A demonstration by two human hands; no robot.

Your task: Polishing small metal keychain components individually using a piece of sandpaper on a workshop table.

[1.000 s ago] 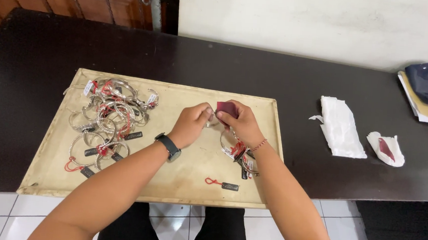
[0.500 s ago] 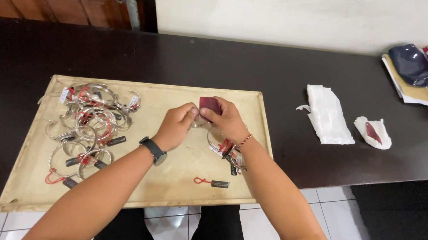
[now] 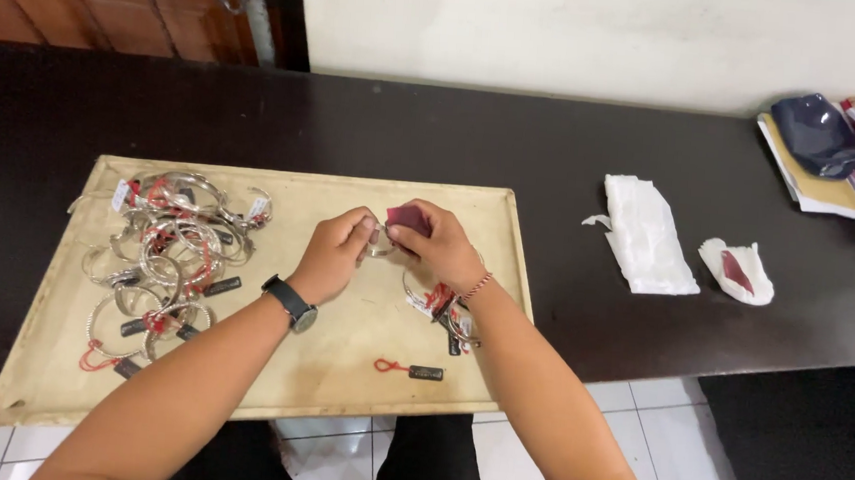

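Over a cream tray (image 3: 269,359) on a dark table, my left hand (image 3: 334,254) pinches a thin silver bangle (image 3: 380,249). My right hand (image 3: 434,243) presses a small dark red cloth (image 3: 408,217) against that bangle. A black watch sits on my left wrist, a thin bracelet on my right. A heap of silver bangles (image 3: 161,246) with red strings and black tags lies on the tray's left part. A few more bangles (image 3: 443,311) lie under my right wrist. A loose black tag on a red string (image 3: 411,370) lies near the tray's front edge.
A folded white cloth (image 3: 646,233) and a smaller white cloth with a red patch (image 3: 737,271) lie on the dark table (image 3: 573,170) to the right. A dark blue pouch (image 3: 815,133) on stacked papers sits at the far right. White floor tiles show below the table edge.
Both hands stay together over the tray with bangle and red cloth. The view has shifted, so the tray sits further left in the picture.
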